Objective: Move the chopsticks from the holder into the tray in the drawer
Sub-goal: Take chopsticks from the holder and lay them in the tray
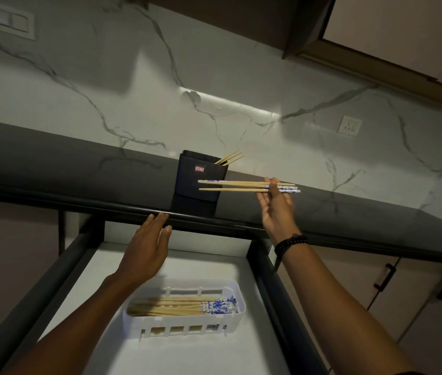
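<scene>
While your right hand (275, 209) pinches two chopsticks (246, 186) flat in the air at 3 o'clock of the dark holder (199, 178), a few more sticks (230, 157) poke out of that holder's top. Your white tray (187, 322) in the open drawer (111, 280) holds a pile of chopsticks (182, 305), tan with blue and white ends. Your left hand (144, 247) is spread flat at 12 o'clock of the tray. Its fingertips hide part of the counter edge (79, 203).

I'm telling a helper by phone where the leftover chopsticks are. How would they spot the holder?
On the dark countertop, against the marble wall, stands the holder: a dark, boxy, open-topped container. It alone bears a small red label, and chopstick tips poke out.
</scene>
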